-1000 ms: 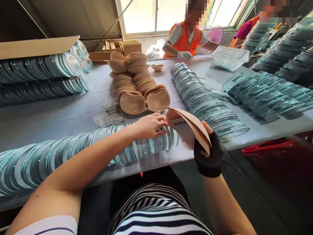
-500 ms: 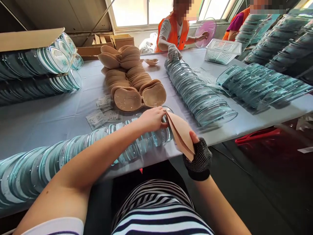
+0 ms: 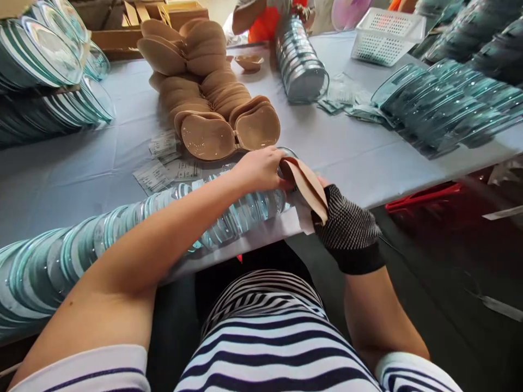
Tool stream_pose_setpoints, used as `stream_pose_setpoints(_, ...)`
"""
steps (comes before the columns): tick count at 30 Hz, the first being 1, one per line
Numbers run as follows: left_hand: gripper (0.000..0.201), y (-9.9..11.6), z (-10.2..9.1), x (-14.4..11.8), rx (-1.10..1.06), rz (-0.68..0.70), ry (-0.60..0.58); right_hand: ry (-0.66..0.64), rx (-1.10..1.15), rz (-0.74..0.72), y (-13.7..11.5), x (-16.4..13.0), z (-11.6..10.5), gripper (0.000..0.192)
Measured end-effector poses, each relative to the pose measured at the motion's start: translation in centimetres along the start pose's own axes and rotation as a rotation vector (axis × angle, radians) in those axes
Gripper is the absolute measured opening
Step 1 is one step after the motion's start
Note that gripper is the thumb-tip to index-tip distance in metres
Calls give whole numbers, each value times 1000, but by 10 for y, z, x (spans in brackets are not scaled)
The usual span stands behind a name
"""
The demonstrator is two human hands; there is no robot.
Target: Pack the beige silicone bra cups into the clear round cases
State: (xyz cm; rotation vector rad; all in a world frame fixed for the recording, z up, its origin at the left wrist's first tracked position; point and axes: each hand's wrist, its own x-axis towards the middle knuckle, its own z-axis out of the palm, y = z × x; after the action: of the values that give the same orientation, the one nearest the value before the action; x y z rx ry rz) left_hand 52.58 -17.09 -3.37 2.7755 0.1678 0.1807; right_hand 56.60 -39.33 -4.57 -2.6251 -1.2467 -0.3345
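Note:
Just past the row's right end, a beige stick-on bra (image 3: 308,188) is folded with its two cups together. My bare left hand (image 3: 263,169) is closed at its upper left end, fingertips partly hidden. My right hand (image 3: 347,228), in a black dotted fingerless glove, grips the lower right edge; most of its fingers are behind the cups. Under my left forearm runs a long row of clear plastic cases (image 3: 134,218) along the table edge. Beyond my left hand lies a pile of similar bras (image 3: 208,136), the front one spread open.
Printed labels (image 3: 157,174) lie left of the bra pile. Across the table a co-worker's hands hold another row of cases (image 3: 304,81). More cases (image 3: 445,109) and a white basket (image 3: 386,38) stand right. Stacked cases (image 3: 44,60) are at left; a red container (image 3: 425,196) sits below the table.
My view has tipped downward. The folded bra has turned slightly in my hands, and my right hand has shifted around its edge. The co-worker's row of cases has moved back, away from me.

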Motion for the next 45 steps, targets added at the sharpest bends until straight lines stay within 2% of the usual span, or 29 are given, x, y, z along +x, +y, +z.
stream_pose_setpoints(4, 41, -2, 2, 2, -37, -14, 14, -94, -36, 31, 10, 19, -15, 53)
stream_pose_setpoints(8, 42, 1, 3, 6, -2, 3, -3, -95, -106, 96, 16, 28, -19, 48)
stream_pose_setpoints(12, 38, -1, 2, 7, -73, -24, -16, -145, -176, 76, 8, 25, -17, 45)
stream_pose_setpoints(14, 34, -5, 3, 6, -162, -38, 24, -190, -188, 41, 6, 20, -16, 42)
stream_pose_setpoints(17, 41, -8, 6, 7, -332, -88, 104, -244, -163, -7, 6, 22, -9, 37)
stream_pose_setpoints(20, 57, -9, 9, 8, -441, -114, 101, -310, -140, 15, 4, 43, 5, 31)
stream_pose_setpoints(24, 83, -7, 3, 7, -327, -79, -11, -237, -98, 15, 4, 68, 21, 46)
stream_pose_setpoints(27, 94, -5, -5, 5, -156, -107, -157, -307, -3, 59, 16, 60, 18, 51)
stream_pose_setpoints(30, 98, -2, -10, 5, -43, -107, -229, -270, 82, 78, 27, 46, 21, 40)
stream_pose_setpoints(33, 97, 0, -13, 5, 8, -103, -239, -216, 78, 70, 22, 43, 38, 35)
stream_pose_setpoints(37, 97, -1, -13, 5, 33, -113, -234, -228, -39, 48, 8, 48, 61, 38)
stream_pose_setpoints(41, 96, -5, -12, 6, 12, -99, -222, -286, -30, -13, 11, 46, 55, 34)
stream_pose_setpoints(45, 92, -4, -9, 4, -14, -102, -193, -239, 29, -42, 14, 43, 47, 34)
